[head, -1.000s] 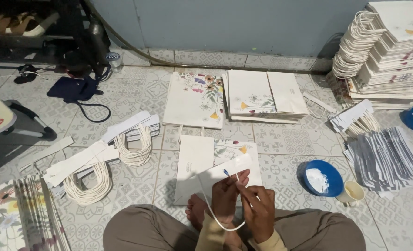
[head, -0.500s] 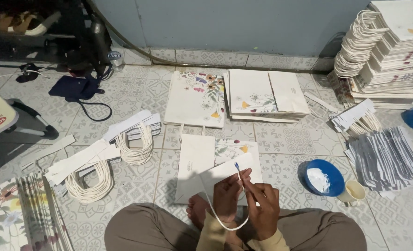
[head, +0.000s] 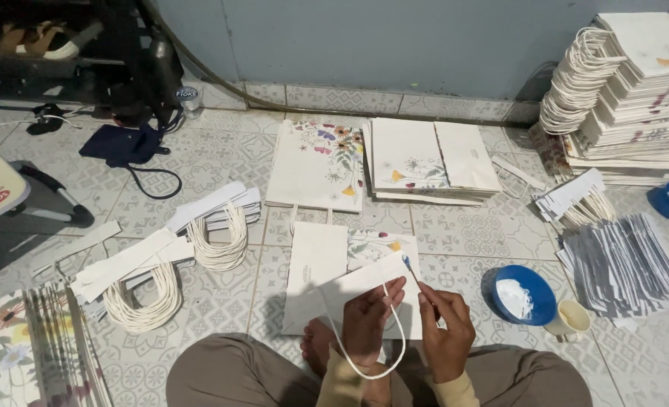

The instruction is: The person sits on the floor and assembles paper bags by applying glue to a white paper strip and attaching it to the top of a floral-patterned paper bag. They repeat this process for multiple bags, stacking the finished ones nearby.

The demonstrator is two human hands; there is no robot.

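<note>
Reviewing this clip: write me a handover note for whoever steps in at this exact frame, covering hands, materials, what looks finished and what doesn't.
Left hand: holds a white paper strip with a looped white cord handle hanging from it.
Right hand: pinches a thin stick with a blue tip, its tip at the strip's upper end.
Under the hands: a flat white floral paper bag on the tiled floor.
Right of the knees: a blue round dish of white paste and a small cream cup.
Left: more cord-handle strips.
Done, by appearance: a tall stack of handled bags at far right.
Left: the flat bags by the wall, whose handles I cannot make out.
</note>
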